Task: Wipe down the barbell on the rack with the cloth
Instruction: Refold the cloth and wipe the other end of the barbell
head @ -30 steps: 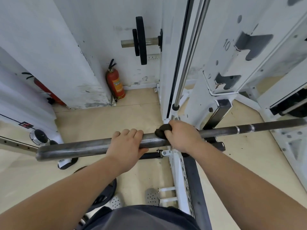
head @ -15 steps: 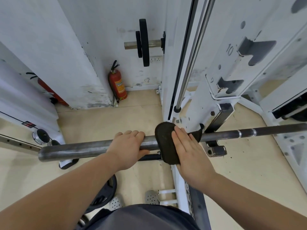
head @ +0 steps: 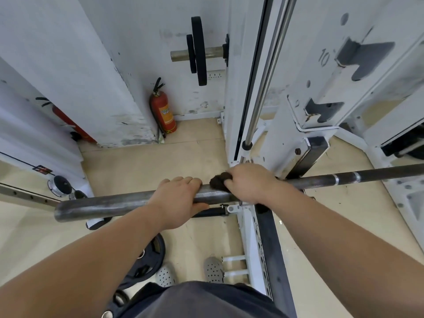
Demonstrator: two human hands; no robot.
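Head view looks down along both bare forearms to the barbell point(head: 110, 205), which runs across the picture from its thick blunt end at the left to the thinner, ringed shaft leaving the right edge. The left hand point(head: 177, 198) grips the thick sleeve, fingers curled over the top and thumb tucked beneath. Just beside it, the right hand point(head: 249, 183) is clenched round the bar with the dark cloth point(head: 218, 181) bunched under its fingers; a wad of the cloth sticks out on the left side of the knuckles and lies against the metal. The hands are near each other but not touching. Right behind the right hand stands the white rack point(head: 325, 88), its upright marked 10 and cut with dark slots; the wrist hides how the bar sits on it. A chrome guide rod point(head: 263, 76) rises beside that upright. Farther back, a red fire extinguisher point(head: 164, 114) stands on the floor in the corner, and two black plates point(head: 198, 50) hang on a peg above. A black weight plate point(head: 146, 258) lies on the floor under the left forearm, next to grey perforated shoes point(head: 213, 269)
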